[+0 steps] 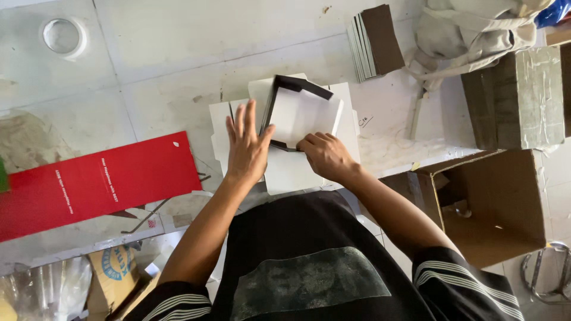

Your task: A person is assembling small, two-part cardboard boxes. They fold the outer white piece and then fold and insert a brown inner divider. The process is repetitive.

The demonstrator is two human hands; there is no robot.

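**Two hands at a half-formed paper box on a white work table**

We look down from the head camera at a white table (178,65), scuffed and stained. Near its middle lies a white paper sheet (285,172), cut in a cross-like outline. On this sheet stands a small box frame (300,113), with dark outer walls and a white inside; its far walls are upright and its right side appears open.

We see the left hand (247,145) laid flat, palm down, fingers spread and straight. It presses on the sheet just left of the frame, with the fingertips touching the frame's left wall. The right hand (326,156) is curled, fingers drawn together, knuckles up, at the near edge of the frame. It seems to pinch or press the near wall against the sheet, but we cannot tell exactly what lies between the fingers.

Around the work we note:
- a long red card strip (95,184) lying at the left, well apart from the hands;
- a stack of grey and brown boards (375,41) at the far right of the table;
- a roll of clear tape (62,35) at the far left corner;
- an open brown carton (493,202) at the near right, beside the table edge;
- a pale cloth bag (470,30) at the far right.
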